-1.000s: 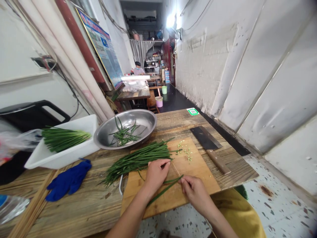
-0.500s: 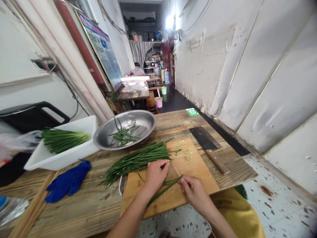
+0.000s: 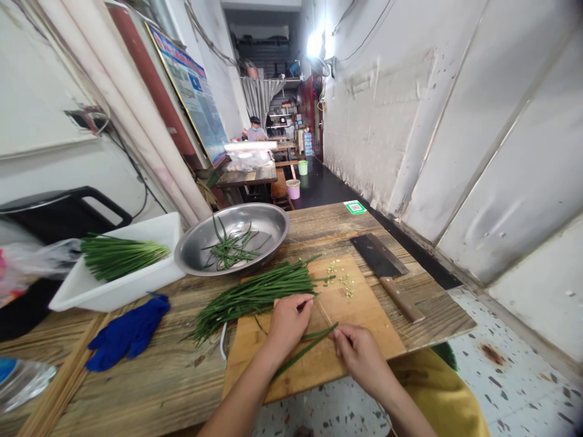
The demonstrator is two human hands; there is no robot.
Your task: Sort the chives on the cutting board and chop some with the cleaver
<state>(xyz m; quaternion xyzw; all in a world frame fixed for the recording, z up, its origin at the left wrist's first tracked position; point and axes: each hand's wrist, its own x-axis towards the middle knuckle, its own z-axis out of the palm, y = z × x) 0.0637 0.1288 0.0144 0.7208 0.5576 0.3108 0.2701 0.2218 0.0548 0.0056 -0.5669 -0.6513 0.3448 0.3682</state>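
Over a wooden cutting board (image 3: 255,370), my left hand (image 3: 291,318) is closed, thumb and forefinger pinched at the upper end of a thin bamboo skewer (image 3: 325,311). Lower right, my right hand (image 3: 357,349) pinches the same skewer together with the ends of a few garlic chives (image 3: 303,353). These chives trail down-left, partly hidden behind my left hand and wrist. Just beyond my left hand lies a large pile of chives (image 3: 259,291), partly on the board. Small cut pale pieces (image 3: 346,285) are scattered on the board's far right.
A cleaver (image 3: 387,276) lies right of the board. Behind the pile stands a steel bowl (image 3: 273,233) with loose chives. At left are a white tub (image 3: 68,297) holding a chive bundle, a blue glove (image 3: 130,334) and wooden sticks (image 3: 59,388). A person (image 3: 256,130) sits far back.
The view has shifted very slightly. Both hands keep the same hold and position over the board.
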